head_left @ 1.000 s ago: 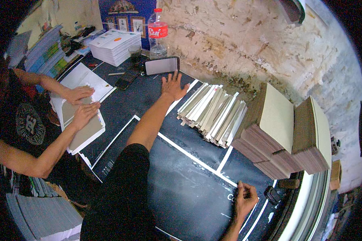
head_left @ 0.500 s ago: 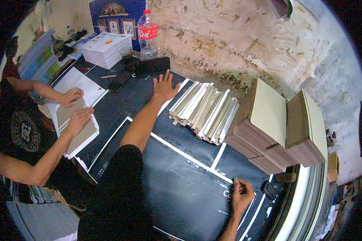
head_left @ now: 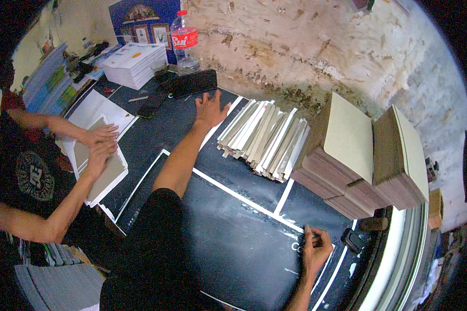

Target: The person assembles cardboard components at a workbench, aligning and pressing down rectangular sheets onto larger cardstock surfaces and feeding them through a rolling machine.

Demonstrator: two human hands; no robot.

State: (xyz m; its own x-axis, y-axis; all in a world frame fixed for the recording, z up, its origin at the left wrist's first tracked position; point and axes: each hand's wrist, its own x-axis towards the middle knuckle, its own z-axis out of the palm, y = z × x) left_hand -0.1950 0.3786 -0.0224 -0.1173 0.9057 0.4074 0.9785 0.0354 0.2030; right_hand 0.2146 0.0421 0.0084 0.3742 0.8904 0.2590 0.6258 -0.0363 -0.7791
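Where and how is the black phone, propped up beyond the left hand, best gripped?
Probably by its right end, from the right, pinched across both faces: the phone is propped on a long edge, with the bottle behind, and that end looks free.

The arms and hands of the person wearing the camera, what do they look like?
The left arm has a plain black sleeve ending near the elbow. The left hand and right hand wear no gloves, and I see no watch or bracelet. The right forearm is bare; no sleeve shows there.
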